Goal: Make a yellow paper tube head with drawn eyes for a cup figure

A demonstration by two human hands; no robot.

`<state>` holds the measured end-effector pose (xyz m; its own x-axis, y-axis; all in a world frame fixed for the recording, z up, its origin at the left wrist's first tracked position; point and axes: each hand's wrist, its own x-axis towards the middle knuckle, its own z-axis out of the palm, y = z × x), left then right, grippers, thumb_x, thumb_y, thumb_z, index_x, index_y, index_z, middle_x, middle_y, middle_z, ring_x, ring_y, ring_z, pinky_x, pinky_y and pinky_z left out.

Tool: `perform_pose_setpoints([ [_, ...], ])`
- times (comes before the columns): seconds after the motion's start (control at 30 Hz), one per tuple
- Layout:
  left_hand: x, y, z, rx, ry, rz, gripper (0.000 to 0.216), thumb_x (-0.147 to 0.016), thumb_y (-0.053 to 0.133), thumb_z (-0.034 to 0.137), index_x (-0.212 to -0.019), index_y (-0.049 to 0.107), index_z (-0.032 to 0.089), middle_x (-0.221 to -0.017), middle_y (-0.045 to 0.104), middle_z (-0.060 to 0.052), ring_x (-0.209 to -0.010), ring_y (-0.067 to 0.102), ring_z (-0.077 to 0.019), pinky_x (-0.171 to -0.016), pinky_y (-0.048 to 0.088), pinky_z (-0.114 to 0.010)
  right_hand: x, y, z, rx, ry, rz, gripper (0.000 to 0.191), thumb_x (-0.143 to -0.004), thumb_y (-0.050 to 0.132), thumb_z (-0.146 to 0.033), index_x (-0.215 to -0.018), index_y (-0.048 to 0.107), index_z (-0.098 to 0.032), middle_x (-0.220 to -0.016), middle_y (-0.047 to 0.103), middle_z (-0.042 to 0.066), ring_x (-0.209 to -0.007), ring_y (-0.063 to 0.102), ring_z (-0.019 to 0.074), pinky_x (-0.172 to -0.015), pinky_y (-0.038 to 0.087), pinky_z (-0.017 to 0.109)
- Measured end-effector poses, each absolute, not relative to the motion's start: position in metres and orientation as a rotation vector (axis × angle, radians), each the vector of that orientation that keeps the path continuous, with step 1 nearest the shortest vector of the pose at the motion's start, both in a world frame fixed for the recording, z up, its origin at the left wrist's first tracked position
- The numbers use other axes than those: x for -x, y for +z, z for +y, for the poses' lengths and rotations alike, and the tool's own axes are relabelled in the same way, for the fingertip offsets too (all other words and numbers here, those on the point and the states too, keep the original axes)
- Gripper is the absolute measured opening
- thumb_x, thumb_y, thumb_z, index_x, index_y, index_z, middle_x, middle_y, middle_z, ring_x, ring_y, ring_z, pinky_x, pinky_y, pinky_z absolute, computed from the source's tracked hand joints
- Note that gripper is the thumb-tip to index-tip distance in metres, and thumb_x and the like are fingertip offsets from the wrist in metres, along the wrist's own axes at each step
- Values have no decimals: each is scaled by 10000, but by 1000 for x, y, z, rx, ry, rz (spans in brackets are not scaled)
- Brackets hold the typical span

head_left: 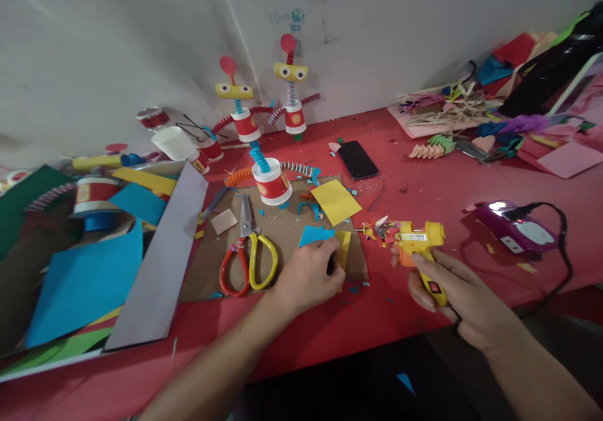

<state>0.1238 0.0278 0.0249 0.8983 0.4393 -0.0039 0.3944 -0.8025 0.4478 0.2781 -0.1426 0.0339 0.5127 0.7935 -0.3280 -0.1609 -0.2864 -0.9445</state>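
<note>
My left hand (311,276) is closed on a small piece of yellow and blue paper (323,235) over a brown cardboard sheet (282,229). My right hand (455,295) grips the handle of a yellow glue gun (419,242), whose nozzle points left and is stuck with coloured paper scraps (380,229). Scissors (247,254) with red and yellow handles lie on the cardboard left of my left hand. A yellow paper square (335,202) lies just behind. A paper-cup robot figure (271,182) with spring arms stands at the back of the cardboard.
Two finished cup figures (245,103) (292,91) stand by the wall. A black phone (357,159) lies on the red table (414,176). A purple device (516,226) with a black cable sits right. Blue, grey and green paper sheets (85,283) pile left; paper scraps (452,110) fill the back right.
</note>
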Motion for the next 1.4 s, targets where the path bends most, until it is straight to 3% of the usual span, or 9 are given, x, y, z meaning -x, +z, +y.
perform_pose_setpoints([
  [0.17,-123,24,30,-2498,171,610,128,-780,506,196,-898,555,202,-712,590,8,-614,546,-133,-566,383,-242,-268,31,-134,1624,1071,-687,432,-885,456,-599,-673,438,-223,-462,457,-52,-441,395,92,-488,343,254],
  [0.4,-118,26,41,-2325,137,598,121,-755,555,185,-874,552,209,-663,581,38,-604,552,-118,-562,393,-226,-262,25,-114,1691,1098,-752,432,-903,383,-623,-794,471,-215,-482,458,-65,-455,438,102,-513,366,256],
  [1.4,-118,34,46,-2252,64,612,73,-746,608,194,-811,577,202,-644,593,41,-609,577,-117,-576,427,-226,-265,29,-120,1828,1011,-906,406,-927,368,-589,-780,455,-220,-469,465,-65,-451,463,108,-521,366,266],
])
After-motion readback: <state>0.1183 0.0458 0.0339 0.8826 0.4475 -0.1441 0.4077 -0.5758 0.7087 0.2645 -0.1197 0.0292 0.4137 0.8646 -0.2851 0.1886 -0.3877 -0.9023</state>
